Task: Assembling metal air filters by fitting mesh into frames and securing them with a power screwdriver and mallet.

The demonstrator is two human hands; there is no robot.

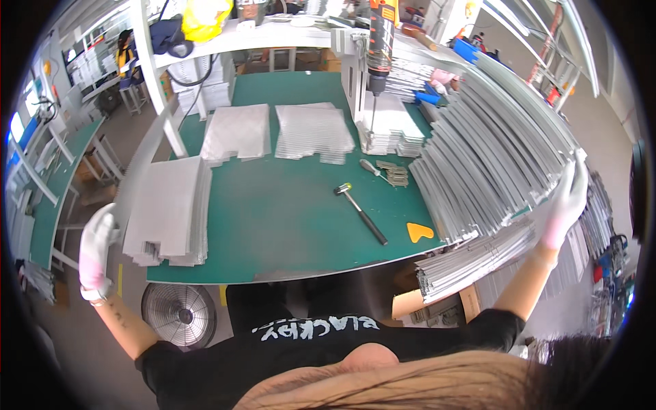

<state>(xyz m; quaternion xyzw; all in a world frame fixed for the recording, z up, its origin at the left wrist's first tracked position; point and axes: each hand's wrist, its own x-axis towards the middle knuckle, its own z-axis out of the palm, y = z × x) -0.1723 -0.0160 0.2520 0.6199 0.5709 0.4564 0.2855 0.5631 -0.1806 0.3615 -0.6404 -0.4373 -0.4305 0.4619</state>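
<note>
My left hand [98, 247], in a white glove, is at the left with its fingers and thumb closed at the lower end of a long thin grey strip [142, 164]. That strip slants up past a stack of pale sheets [164, 205] with notched edges. Over on the right, my gloved right hand [568, 201] has its fingers stretched out against the end of a big stack of long grey metal strips [492, 150]. Part of its grip is hidden.
On the green table [273, 219] lie a hammer [362, 213], a screwdriver [376, 171], small metal pieces [394, 173] and a yellow scraper [419, 232]. More sheet stacks [236, 130] stand farther back. A power screwdriver [380, 48] hangs above. A floor fan [183, 314] stands below.
</note>
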